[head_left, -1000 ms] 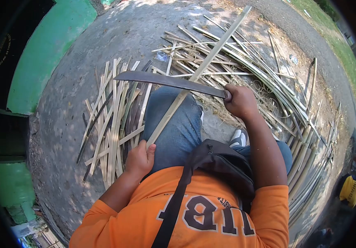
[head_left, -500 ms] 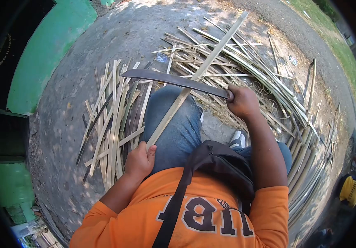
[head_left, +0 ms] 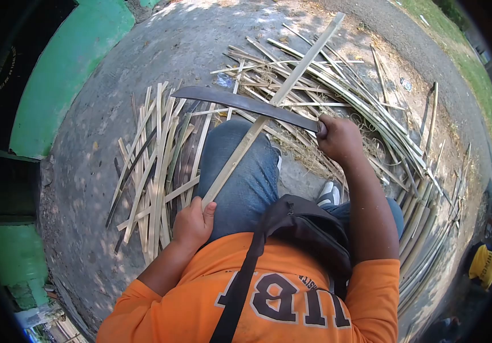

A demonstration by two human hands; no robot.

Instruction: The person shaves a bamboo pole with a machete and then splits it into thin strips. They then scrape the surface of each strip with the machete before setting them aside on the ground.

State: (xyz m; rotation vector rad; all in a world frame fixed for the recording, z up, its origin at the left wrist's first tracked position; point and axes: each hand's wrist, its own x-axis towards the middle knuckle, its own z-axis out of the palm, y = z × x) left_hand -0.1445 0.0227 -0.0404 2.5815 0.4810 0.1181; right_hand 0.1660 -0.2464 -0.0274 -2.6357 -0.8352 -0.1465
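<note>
My left hand (head_left: 194, 223) is closed on the lower end of a long pale wooden strip (head_left: 235, 159), which slants up and right across my jeans-covered knee. In my right hand (head_left: 340, 139) is the handle of a long dark machete (head_left: 240, 102). Its blade lies across the strip above the knee and points left, the tip over the cut strips on the ground. The strip's far end reaches over the pile of strips ahead.
Cut strips (head_left: 157, 166) lie on the concrete to the left. A larger pile (head_left: 337, 86) with curly shavings is ahead. Long poles (head_left: 417, 228) lie at the right. A black bag (head_left: 314, 228) rests on my lap. Someone in yellow (head_left: 484, 264) is at the far right.
My right hand and the machete have moved slightly up the strip and to the right. The left hand's grip looks the same.
</note>
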